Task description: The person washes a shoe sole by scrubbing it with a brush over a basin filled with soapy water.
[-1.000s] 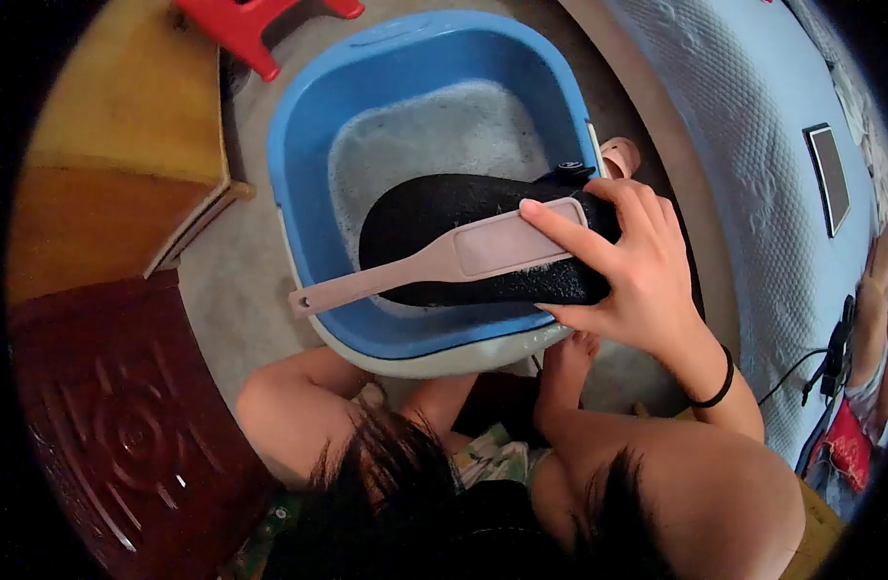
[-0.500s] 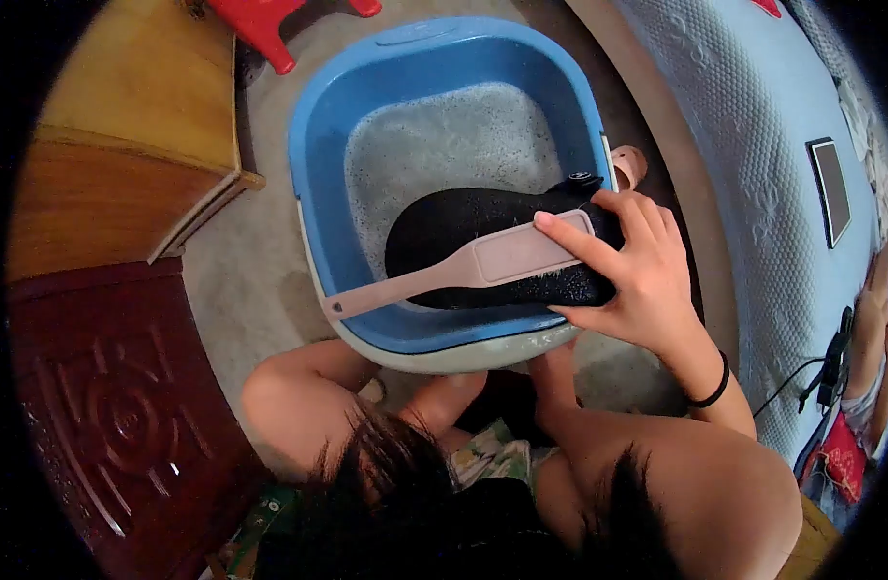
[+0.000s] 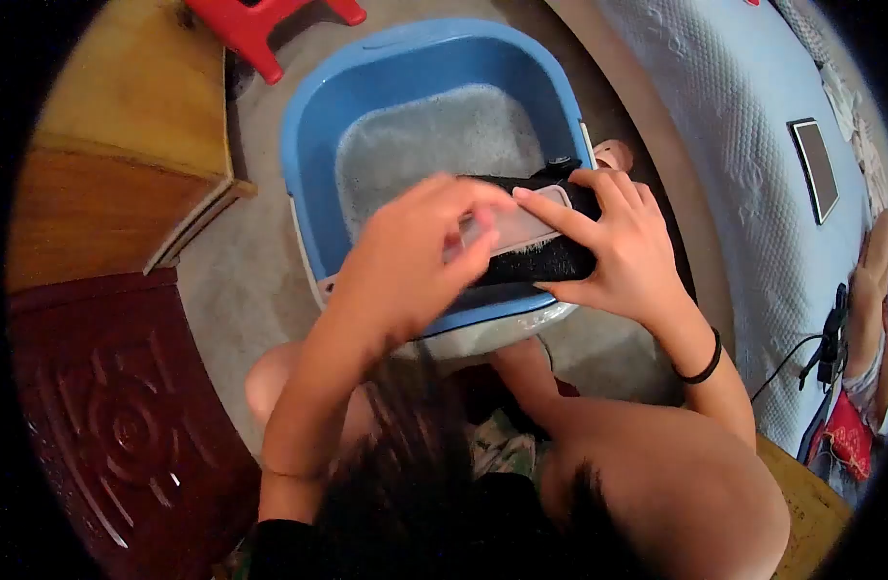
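right hand (image 3: pixel 625 240) holds pink brush (image 3: pixel 535 224)

A black item (image 3: pixel 562 263) is gripped by the right hand (image 3: pixel 632 244) over a blue basin (image 3: pixel 317 159) of sudsy water (image 3: pixel 434 137); a pink brush (image 3: pixel 527 224) on the item is partly hidden by the blurred left hand (image 3: pixel 413 246).

My basin (image 3: pixel 434 31): smooth plastic | my brush (image 3: pixel 534 228): matt plastic | black piece (image 3: pixel 567 259): rough, dull | dark-red panel (image 3: pixel 125 420): glossy
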{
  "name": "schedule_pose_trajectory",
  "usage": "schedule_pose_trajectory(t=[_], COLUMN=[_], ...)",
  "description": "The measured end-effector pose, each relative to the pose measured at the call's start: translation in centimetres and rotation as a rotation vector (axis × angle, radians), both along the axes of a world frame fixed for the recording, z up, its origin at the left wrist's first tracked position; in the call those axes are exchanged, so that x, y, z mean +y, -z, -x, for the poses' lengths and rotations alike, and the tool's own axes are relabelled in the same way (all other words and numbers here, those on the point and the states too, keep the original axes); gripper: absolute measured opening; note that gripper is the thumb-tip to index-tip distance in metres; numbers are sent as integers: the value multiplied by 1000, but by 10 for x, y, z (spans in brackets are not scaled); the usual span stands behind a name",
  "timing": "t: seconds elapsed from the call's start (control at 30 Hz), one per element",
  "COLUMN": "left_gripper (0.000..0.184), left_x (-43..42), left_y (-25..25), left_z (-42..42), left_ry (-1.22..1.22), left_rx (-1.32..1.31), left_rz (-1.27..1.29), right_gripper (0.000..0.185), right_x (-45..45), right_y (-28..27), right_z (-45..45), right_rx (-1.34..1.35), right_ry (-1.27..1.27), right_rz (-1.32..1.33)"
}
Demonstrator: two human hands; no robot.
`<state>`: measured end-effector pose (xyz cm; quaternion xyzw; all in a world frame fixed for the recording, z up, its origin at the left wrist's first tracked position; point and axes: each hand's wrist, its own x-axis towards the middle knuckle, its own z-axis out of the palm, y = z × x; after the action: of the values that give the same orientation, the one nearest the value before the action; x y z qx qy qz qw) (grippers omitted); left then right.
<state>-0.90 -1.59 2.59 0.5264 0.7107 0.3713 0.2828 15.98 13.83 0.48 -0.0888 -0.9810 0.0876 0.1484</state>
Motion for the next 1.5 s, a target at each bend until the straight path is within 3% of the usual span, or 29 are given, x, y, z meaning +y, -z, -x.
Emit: schedule_pose_trajectory(t=[0.03,0.07,0.17,0.2,0.33,0.43,0.63,0.93,1.03,1.23,1.5], left_gripper=[22,34,48,61,67,62,49,46,47,47,51], left_x=[9,15,19,18,12,14,23,37,37,37,7], left_y=[7,20,23,22,36,37,33,26,23,33,53], left_z=[6,14,12,11,10,14,17,32,34,30,12], left_ry=[-36,15,58,122,168,84,108,211,214,189,-141], left_rx=[162,242,130,182,246,30,202,55,62,168,132], left_rz=[-81,-152,-95,-35,-55,61,-16,84,77,37,-13], right_gripper=[79,79,79,79,80,78,76,83,101,107,111], right_x=[0,0,0,0,-2,-1,2,3,4,-5,-9], right_y=[0,0,0,0,-2,-3,-4,-3,-10,-10,-5], right_z=[0,0,0,1,2,3,6,7,7,8,6], right_rx=[-6,-15,-23,-27,-56,-70,-132,-207,-256,-233,-163], right_ry=[1,2,18,17,28,22,41,42,43,68,105], right_rz=[-4,-5,0,-3,-1,6,20,29,103,61,67])
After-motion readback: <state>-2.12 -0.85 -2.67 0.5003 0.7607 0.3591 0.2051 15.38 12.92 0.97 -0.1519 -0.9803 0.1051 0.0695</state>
